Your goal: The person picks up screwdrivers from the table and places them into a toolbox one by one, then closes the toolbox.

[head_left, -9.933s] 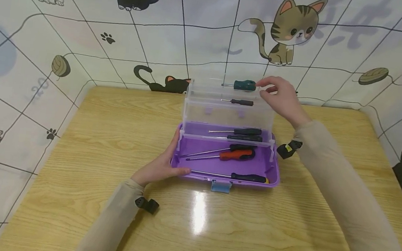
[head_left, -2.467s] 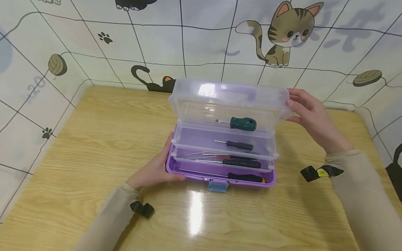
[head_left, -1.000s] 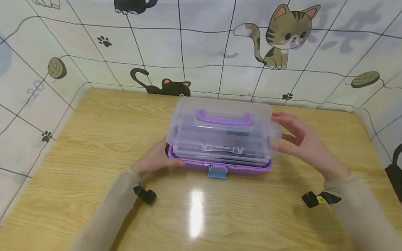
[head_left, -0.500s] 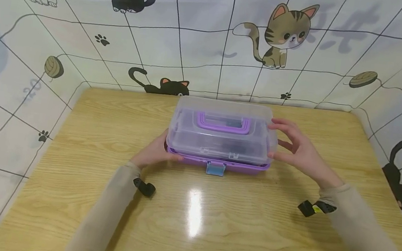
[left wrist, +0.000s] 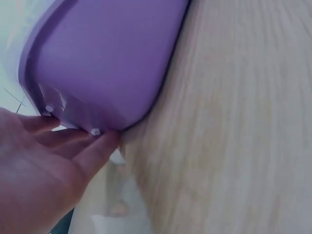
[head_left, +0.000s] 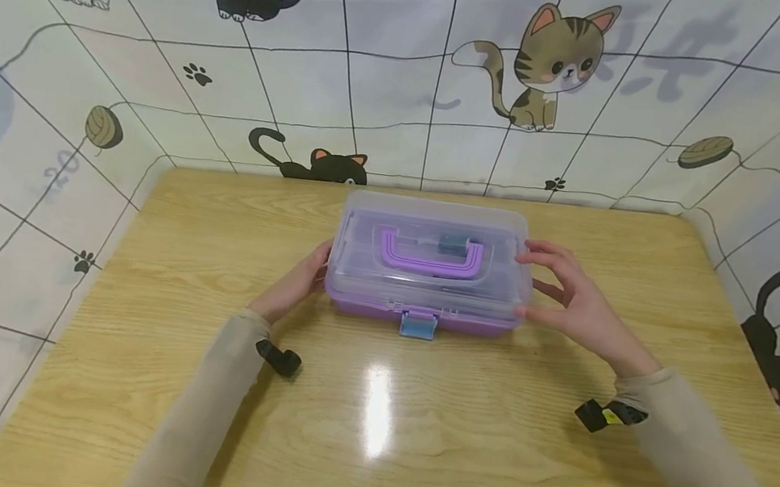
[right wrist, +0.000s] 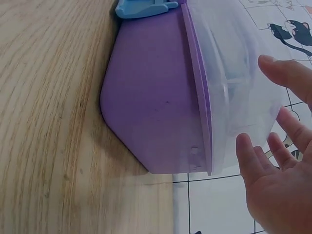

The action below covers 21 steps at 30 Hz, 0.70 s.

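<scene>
A purple toolbox (head_left: 424, 319) stands on the table with its clear lid (head_left: 357, 272) down. On the lid a purple handle (head_left: 428, 266) lies flat, and a green-handled screwdriver (head_left: 453, 245) shows dimly through it. The light-blue latch (head_left: 418, 326) sticks out from the front edge. My left hand (head_left: 293, 284) rests its fingertips against the toolbox's left end; the left wrist view shows the fingers (left wrist: 100, 153) low on the purple wall. At the right end, my right hand (head_left: 582, 312) holds its fingers spread beside the lid, thumb near the front corner; whether they touch I cannot tell.
The wooden table (head_left: 217, 222) surrounds the toolbox, with bare wood in front and at both sides. A cat-patterned sheet (head_left: 393, 98) rises close behind the toolbox and along the left and right sides. A black wrist camera (head_left: 281, 360) sits on each wrist.
The toolbox stood with its trays raised; my right hand left the green screwdriver, then the trays folded in and the lid came down. My left hand's thumb has left the front rim.
</scene>
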Motion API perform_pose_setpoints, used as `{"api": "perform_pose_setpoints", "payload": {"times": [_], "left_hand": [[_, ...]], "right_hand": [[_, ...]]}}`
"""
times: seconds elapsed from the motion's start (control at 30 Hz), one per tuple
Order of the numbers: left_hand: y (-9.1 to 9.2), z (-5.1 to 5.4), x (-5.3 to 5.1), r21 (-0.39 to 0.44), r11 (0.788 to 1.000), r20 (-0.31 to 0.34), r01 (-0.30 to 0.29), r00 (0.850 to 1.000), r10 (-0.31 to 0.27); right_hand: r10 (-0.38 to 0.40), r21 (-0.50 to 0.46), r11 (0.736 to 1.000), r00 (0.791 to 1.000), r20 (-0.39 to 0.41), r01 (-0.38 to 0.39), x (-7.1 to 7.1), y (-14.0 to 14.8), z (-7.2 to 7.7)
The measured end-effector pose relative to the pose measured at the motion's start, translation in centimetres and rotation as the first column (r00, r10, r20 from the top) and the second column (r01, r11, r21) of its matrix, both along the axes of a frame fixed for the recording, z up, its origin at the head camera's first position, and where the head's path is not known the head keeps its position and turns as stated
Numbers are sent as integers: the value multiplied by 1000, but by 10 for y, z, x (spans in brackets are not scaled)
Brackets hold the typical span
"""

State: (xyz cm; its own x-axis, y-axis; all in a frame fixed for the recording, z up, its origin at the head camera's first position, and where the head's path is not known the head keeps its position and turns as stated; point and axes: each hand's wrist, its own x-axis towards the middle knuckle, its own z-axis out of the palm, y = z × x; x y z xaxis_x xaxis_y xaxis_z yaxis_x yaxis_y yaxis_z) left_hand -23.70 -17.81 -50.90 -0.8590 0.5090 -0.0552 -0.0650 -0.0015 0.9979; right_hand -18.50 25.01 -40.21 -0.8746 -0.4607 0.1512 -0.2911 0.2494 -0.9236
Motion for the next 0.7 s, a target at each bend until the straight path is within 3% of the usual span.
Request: {"api": "perform_pose_setpoints", "payload": {"times": [0.07, 0.13, 0.23, 0.3, 0.4, 0.5, 0.6, 0.7], "left_hand": [[-5, -25, -16, 61, 998, 37, -21, 999, 18], [-5, -28, -18, 37, 998, 55, -52, 997, 50], [7, -2, -6, 6, 994, 78, -106, 991, 106], [17, 30, 11, -65, 988, 96, -142, 984, 147], [21, 57, 25, -112, 983, 97, -142, 983, 153], [17, 71, 29, -171, 977, 49, -131, 989, 141], [12, 82, 30, -211, 969, -76, -126, 991, 113], [11, 90, 28, -228, 968, -182, -102, 981, 61]], "right_hand": [[-5, -2, 1000, 1000, -2, 5, 1, -1, -1], [-5, -6, 1000, 1000, -4, 5, 1, -1, -2], [5, -29, 1000, 1000, -1, -5, 3, -2, -5], [7, -48, 999, 1000, 4, -7, 5, -2, -8], [-7, -64, 998, 1000, 5, 7, 8, -3, -11], [-32, -62, 998, 999, -3, 32, 11, -4, -12], [-66, -73, 995, 998, 7, 66, 14, -4, -11], [-111, -90, 989, 993, 30, 114, 18, -2, -11]]}}
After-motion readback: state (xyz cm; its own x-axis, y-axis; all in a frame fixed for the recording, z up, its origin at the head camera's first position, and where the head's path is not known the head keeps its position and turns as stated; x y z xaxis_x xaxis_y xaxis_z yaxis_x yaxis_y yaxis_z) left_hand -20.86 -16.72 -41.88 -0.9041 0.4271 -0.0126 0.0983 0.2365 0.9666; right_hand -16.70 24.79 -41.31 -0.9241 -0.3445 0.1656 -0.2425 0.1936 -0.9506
